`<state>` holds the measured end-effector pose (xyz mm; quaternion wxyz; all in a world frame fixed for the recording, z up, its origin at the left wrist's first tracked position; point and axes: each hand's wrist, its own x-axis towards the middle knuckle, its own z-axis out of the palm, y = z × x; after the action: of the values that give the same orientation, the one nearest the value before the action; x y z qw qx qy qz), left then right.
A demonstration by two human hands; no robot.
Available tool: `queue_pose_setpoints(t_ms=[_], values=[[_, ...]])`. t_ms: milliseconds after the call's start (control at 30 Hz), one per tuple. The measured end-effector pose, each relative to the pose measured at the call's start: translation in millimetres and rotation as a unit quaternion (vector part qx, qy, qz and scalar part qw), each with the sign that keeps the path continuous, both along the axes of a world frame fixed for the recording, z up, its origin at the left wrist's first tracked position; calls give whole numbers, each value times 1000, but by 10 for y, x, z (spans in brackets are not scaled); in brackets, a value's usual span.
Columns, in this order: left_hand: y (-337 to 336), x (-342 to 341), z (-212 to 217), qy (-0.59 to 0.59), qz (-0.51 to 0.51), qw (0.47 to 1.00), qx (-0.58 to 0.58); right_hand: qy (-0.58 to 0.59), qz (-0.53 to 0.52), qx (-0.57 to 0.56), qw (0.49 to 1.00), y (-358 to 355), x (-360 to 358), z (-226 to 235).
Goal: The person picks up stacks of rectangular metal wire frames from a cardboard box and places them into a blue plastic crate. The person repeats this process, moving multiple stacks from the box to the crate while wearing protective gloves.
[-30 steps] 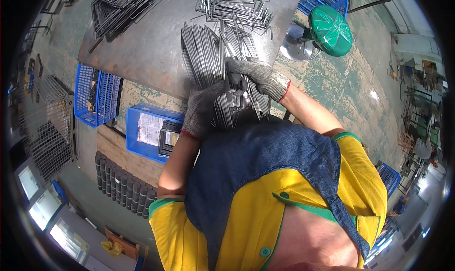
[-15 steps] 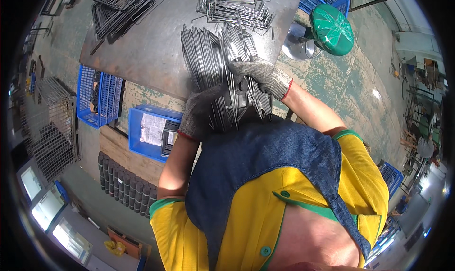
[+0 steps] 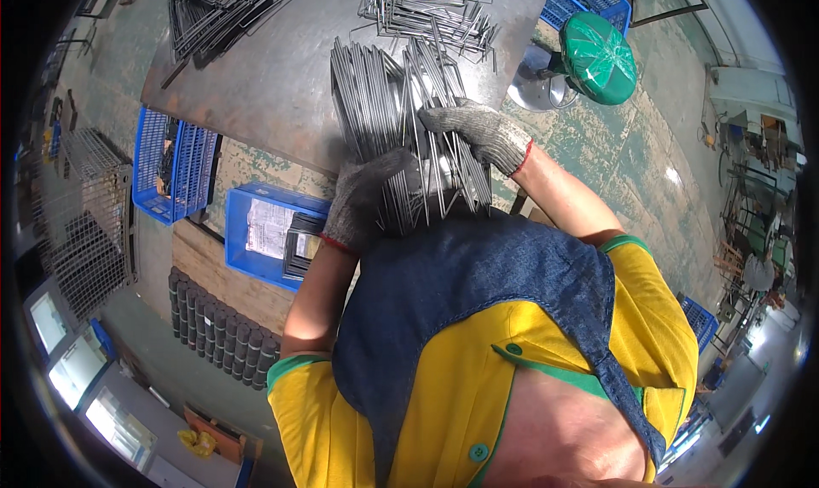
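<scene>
Right now the bundle of bent steel rods (image 3: pixel 401 138) lies at the near edge of the metal worktable (image 3: pixel 273 78), overhanging toward me. My gloved left hand (image 3: pixel 363 198) wraps closed around its near end; my gloved right hand (image 3: pixel 478 130) presses down on its right side, fingers curled over the rods. Loose bent rods (image 3: pixel 426 14) sit at the table's far edge, dark rods (image 3: pixel 222 10) at its far left corner.

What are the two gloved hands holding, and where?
A bundle of bent metal rods: left hand grips its near end, right hand rests on its right side.
</scene>
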<state>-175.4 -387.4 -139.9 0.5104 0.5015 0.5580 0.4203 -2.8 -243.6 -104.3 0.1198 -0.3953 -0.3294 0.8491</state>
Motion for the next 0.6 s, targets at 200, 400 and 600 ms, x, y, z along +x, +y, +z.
queue_pose_setpoints(t_ms=[200, 400, 600], values=[[77, -24, 253, 163, -36, 982, 88, 6, 0, 7, 1000, -3, 6, 38], [93, -45, 354, 146, -53, 985, 69, 16, 15, 24, 999, -29, -11, 76], [116, 16, 514, 119, -77, 990, 14, 35, 34, -24, 999, -27, -19, 1]])
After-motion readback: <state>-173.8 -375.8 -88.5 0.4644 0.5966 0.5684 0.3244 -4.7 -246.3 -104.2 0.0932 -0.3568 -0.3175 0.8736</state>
